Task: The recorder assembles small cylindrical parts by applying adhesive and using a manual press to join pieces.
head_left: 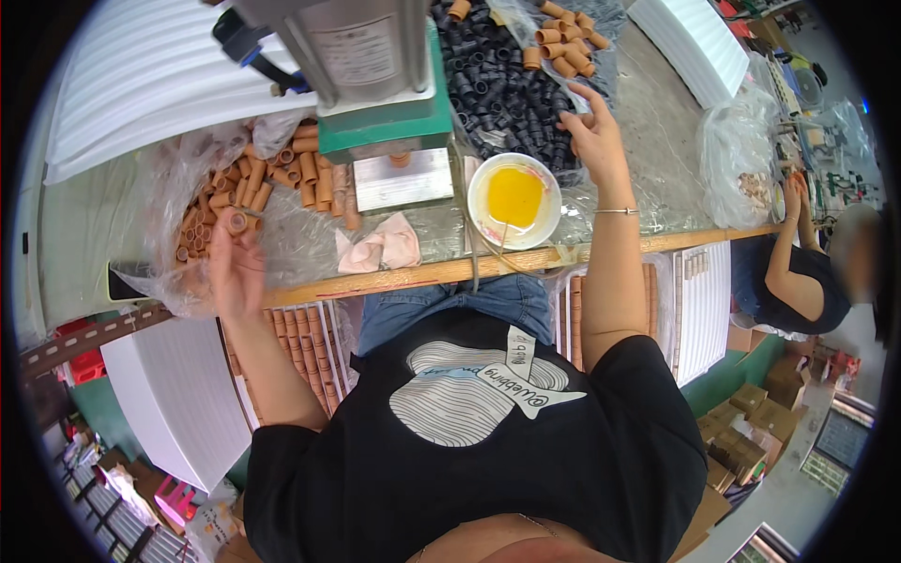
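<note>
My left hand [236, 272] is at the left of the bench, its fingertips closed on a short tan tube [237, 222] at the edge of a pile of similar tubes [308, 169]. My right hand [598, 141] reaches over the right side of a heap of black ribbed plastic fittings [488, 103]. Its index finger and thumb are apart, with the thumb tip against the black pieces. Between my hands stands a press [385, 131] with a green head over a metal block [404, 180]. One tan piece [401, 160] shows under the head.
A white bowl [476, 192] of yellow liquid with a thin stick stands near the wooden bench edge [413, 276]. A pink cloth [380, 246] lies beside the press. More tan pieces [568, 42] sit at the back. Another person [788, 272] works at the far right.
</note>
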Demonstrator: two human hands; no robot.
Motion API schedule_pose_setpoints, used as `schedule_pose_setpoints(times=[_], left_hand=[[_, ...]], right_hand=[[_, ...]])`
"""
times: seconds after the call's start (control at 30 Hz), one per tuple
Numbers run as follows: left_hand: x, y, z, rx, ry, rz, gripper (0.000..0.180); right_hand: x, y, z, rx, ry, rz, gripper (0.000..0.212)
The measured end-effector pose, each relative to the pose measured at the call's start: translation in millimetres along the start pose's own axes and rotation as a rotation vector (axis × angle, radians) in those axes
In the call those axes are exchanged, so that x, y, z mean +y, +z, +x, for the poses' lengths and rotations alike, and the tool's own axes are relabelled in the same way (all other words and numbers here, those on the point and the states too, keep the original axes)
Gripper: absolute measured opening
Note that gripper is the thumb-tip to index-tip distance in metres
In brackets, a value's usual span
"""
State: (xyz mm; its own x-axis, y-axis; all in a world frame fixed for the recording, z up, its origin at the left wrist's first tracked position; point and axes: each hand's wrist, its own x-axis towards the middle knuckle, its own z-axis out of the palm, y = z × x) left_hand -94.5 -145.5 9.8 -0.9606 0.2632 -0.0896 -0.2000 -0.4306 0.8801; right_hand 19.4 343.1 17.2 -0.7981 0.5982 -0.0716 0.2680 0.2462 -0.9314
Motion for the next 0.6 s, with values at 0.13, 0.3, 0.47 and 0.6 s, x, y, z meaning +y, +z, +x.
schedule_pose_setpoints(times=[0.13, 0.3, 0.47, 0.6], left_hand=[[-50, 56, -23, -0.100, -0.277, -0.309, 0.029], [-74, 111, -32, -0.295, -0.425, -0.539, 0.027], [-84, 124, -29, -0.276, -0.566, -0.679, 0.027], [-84, 123, -34, -0.222, -0.629, -0.753, 0.027]], right_hand=[[15, 6, 13, 0.067, -0.181, -0.355, 0.039], [0, 6, 16, -0.001, -0.149, -0.185, 0.038], [-23, 9, 14, -0.126, -0.147, -0.241, 0.036], [-25, 17, 6, -0.326, -0.060, 0.172, 0.035]])
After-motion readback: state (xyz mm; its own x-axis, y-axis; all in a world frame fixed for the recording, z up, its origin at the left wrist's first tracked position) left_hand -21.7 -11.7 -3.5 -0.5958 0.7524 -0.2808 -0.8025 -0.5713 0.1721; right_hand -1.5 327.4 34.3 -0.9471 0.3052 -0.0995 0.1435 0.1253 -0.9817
